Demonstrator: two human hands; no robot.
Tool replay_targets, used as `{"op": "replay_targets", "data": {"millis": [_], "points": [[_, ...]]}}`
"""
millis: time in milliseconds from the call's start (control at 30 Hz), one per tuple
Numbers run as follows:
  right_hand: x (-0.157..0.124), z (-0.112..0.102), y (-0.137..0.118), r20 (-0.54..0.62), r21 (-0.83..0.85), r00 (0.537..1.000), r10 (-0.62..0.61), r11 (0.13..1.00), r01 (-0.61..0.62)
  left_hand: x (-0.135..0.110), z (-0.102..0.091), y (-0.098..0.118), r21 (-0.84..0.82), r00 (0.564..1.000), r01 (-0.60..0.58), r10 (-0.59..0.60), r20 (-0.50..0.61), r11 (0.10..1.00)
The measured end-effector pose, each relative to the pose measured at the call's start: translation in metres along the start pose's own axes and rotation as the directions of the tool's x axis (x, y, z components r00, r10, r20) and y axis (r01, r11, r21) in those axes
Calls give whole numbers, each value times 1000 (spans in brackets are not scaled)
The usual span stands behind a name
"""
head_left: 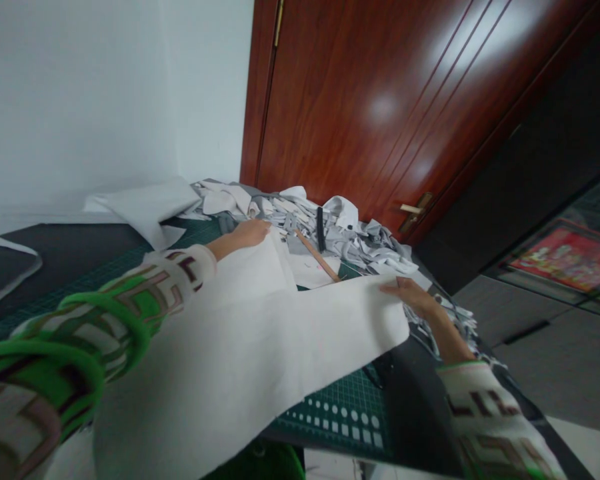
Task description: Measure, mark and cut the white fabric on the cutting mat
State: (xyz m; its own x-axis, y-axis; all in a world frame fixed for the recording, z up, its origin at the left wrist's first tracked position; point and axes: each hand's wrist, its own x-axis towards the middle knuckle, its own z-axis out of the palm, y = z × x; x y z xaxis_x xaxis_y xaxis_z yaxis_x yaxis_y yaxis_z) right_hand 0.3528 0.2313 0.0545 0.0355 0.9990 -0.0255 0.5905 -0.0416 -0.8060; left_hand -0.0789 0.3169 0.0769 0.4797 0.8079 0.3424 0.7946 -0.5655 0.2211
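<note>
A large sheet of white fabric (pixel 260 347) lies spread over a green cutting mat (pixel 345 413) on the table. My left hand (pixel 250 233) grips the sheet's far edge, fingers closed on it. My right hand (pixel 413 293) pinches the sheet's right corner. Both arms wear sleeves patterned in green, white and dark red. Just beyond the sheet a long wooden stick (pixel 317 255) lies slanted on the table.
A heap of grey and white fabric scraps (pixel 340 230) fills the table's far end, with a black strap-like piece among them. Another white fabric piece (pixel 145 207) lies at the far left by the wall. A red-brown door (pixel 380 107) with a brass handle stands behind.
</note>
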Motion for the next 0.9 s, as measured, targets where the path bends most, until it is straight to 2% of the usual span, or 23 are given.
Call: {"op": "replay_targets", "data": {"millis": [100,200,267,333,400,433,500,533,633,700,800,900], "points": [[3,6,21,56,-10,997,47,999,-46,-1,7,8,7,999,42,-43,22,999],[6,6,35,29,-23,998,54,998,-53,-11,12,18,1,997,48,-48,68,999],[6,3,40,13,-22,999,50,999,-50,-26,14,29,-13,988,27,-25,150,1000],[4,0,43,20,-22,998,54,998,-54,-49,16,46,-39,960,-8,19,280,999],[1,-1,44,40,-23,997,67,998,-66,-79,19,66,-94,895,-64,99,435,994],[0,-1,44,49,-23,996,74,997,-73,-95,21,76,-159,827,-94,166,537,983],[-2,1,43,57,-15,995,82,997,-81,-124,27,93,-276,713,-93,258,652,957],[-3,1,42,52,-8,995,82,997,-82,-137,30,98,-318,704,-93,288,650,944],[-5,1,36,13,6,998,64,998,-64,-168,36,103,-392,756,-142,355,550,909],[-8,-1,31,-22,6,998,54,999,-54,-183,36,102,-383,780,-184,372,503,905],[-16,-5,24,-52,44,995,88,995,-86,-204,34,104,-280,804,-183,308,508,942],[-25,-6,17,-86,106,983,164,982,-154,-224,34,110,-166,859,-159,219,463,973]]}}
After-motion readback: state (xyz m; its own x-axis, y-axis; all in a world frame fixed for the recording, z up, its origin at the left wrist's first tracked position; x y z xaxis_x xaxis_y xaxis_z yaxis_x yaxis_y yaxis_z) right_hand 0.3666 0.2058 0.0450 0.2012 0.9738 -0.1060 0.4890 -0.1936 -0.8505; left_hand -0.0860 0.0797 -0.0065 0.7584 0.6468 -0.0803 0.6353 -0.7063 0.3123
